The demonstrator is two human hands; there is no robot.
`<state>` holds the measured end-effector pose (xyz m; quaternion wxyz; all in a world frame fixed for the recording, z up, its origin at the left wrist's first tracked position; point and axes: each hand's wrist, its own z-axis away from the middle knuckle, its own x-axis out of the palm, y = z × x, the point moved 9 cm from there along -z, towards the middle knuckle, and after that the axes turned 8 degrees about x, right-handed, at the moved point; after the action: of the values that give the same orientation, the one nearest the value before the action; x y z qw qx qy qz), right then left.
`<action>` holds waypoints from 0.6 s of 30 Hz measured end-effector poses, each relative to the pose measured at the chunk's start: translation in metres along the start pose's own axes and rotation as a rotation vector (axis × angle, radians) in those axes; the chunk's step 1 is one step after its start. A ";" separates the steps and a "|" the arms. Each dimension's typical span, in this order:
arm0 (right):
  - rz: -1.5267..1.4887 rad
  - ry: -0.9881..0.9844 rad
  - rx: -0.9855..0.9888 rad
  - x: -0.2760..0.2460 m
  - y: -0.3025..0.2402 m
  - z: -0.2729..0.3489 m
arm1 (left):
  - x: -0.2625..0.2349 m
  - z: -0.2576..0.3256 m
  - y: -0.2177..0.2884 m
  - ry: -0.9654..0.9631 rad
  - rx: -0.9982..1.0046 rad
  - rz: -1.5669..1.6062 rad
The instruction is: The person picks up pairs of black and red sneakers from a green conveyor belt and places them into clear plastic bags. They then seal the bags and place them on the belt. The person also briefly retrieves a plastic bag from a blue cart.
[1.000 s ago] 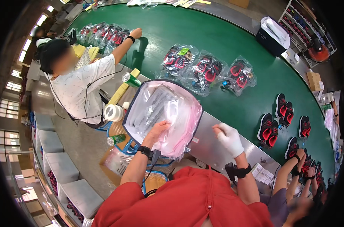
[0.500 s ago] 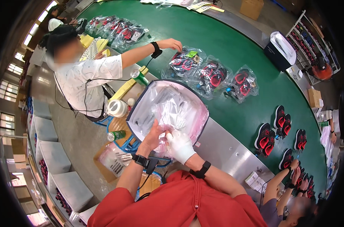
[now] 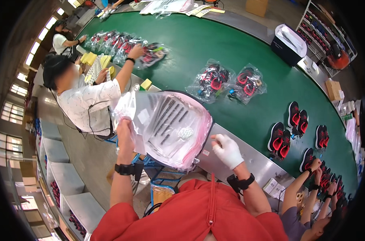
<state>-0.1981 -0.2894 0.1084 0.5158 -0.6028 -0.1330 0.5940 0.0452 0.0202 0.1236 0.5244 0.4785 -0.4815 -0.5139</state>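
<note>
My left hand (image 3: 125, 130) is closed on the edge of a clear plastic bag (image 3: 139, 114). The bag hangs spread over the left side of a dark-rimmed bin (image 3: 212, 125). Inside the bin lie more clear printed plastic bags (image 3: 187, 134) with pinkish edges. To the right of the bin, my right hand (image 3: 227, 152), in a white glove, hovers over the metal table edge (image 3: 247, 158). Its fingers are loosely bent and hold nothing visible. Beyond the bin, two pairs of bagged black-and-red shoes (image 3: 214, 80) lie on the green conveyor belt (image 3: 230, 44).
Unbagged shoes (image 3: 279, 140) stand farther right on the belt, near co-workers' hands (image 3: 314, 166). At the left, a co-worker in a white shirt (image 3: 90, 96) reaches to a row of bagged shoes (image 3: 118, 44). A dark box (image 3: 285, 50) stands at the far side.
My hands have moved apart: the left went left with a plastic bag, the right went right, away from the bin. The co-worker moved one bagged pair left toward the row.
</note>
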 end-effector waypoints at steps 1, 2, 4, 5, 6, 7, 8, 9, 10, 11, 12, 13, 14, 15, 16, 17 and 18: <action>-0.052 -0.007 0.038 -0.006 0.008 0.002 | 0.003 -0.002 0.020 0.041 0.055 -0.007; -0.101 -0.017 0.075 -0.011 0.017 0.003 | 0.020 0.000 0.035 -0.023 0.060 0.045; -0.276 -0.019 0.113 -0.020 0.026 0.008 | 0.057 0.012 0.064 -0.150 0.066 0.144; -0.387 -0.025 0.102 -0.024 0.025 0.010 | 0.079 0.022 0.072 -0.196 0.055 0.145; -0.498 -0.029 0.090 -0.029 0.023 0.012 | 0.106 0.034 0.074 -0.244 0.044 0.145; -0.613 -0.046 0.067 -0.034 0.016 0.015 | 0.132 0.048 0.073 -0.337 0.100 0.092; -0.701 -0.020 0.052 -0.042 0.013 0.017 | 0.165 0.067 0.061 -0.406 0.119 0.148; -0.789 0.015 0.043 -0.053 0.014 0.020 | 0.208 0.097 0.063 -0.570 0.098 -0.203; -0.876 0.036 0.021 -0.064 0.011 0.024 | 0.241 0.125 0.055 -0.646 0.086 -0.156; -0.864 0.029 0.029 -0.074 0.011 0.028 | 0.274 0.154 0.040 -0.709 0.041 0.021; -0.853 0.028 0.041 -0.085 0.017 0.034 | 0.299 0.189 0.043 -0.765 0.292 -0.052; -0.841 0.032 0.058 -0.095 0.026 0.041 | 0.325 0.237 0.007 -0.973 -0.270 0.099; -0.931 0.155 0.115 -0.109 0.045 0.050 | 0.342 0.252 0.015 -0.986 -0.133 0.060; -0.876 0.206 0.140 -0.125 0.053 0.065 | 0.354 0.264 0.013 -0.980 -0.144 0.152; -0.816 0.235 0.159 -0.136 0.061 0.076 | 0.365 0.276 0.008 -0.976 -0.160 0.244; -0.758 0.259 0.181 -0.144 0.069 0.087 | 0.373 0.287 0.002 -0.967 -0.180 0.333; -0.789 0.336 0.169 -0.154 0.083 0.097 | 0.377 0.292 -0.007 -0.957 -0.113 0.314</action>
<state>-0.3584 -0.3994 0.1565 0.7654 -0.5497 -0.2184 0.2537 -0.2438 -0.3586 0.1446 0.3409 0.0825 -0.7055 -0.6158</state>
